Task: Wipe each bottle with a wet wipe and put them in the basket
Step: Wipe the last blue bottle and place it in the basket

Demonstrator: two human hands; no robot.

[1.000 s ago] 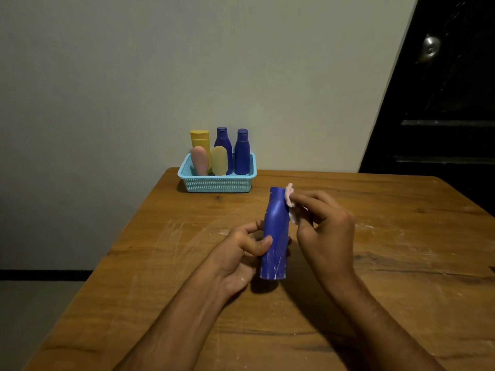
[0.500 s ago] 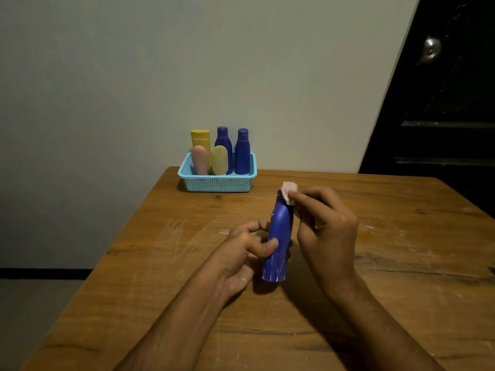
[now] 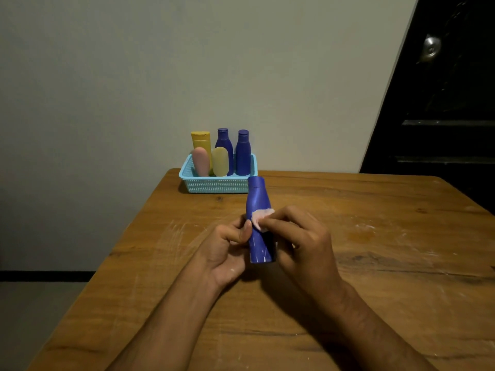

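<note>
A blue bottle (image 3: 258,199) stands nearly upright above the table, cap up, its base held off the wood. My left hand (image 3: 225,247) grips its lower body from the left. My right hand (image 3: 302,242) presses a small pale wet wipe (image 3: 261,216) against the bottle's middle. At the table's far edge sits a light blue basket (image 3: 217,184) holding a yellow tube, a pink bottle, a pale yellow bottle and two blue bottles (image 3: 243,153).
The wooden table (image 3: 375,263) carries white scuff marks around my hands. A pale wall stands behind the basket, and a dark door (image 3: 442,103) with a metal knob is at the right. The table's left edge drops to the floor.
The wipe has slid from the bottle's cap down to its middle. The bottle now stands more upright and its cap is uncovered.
</note>
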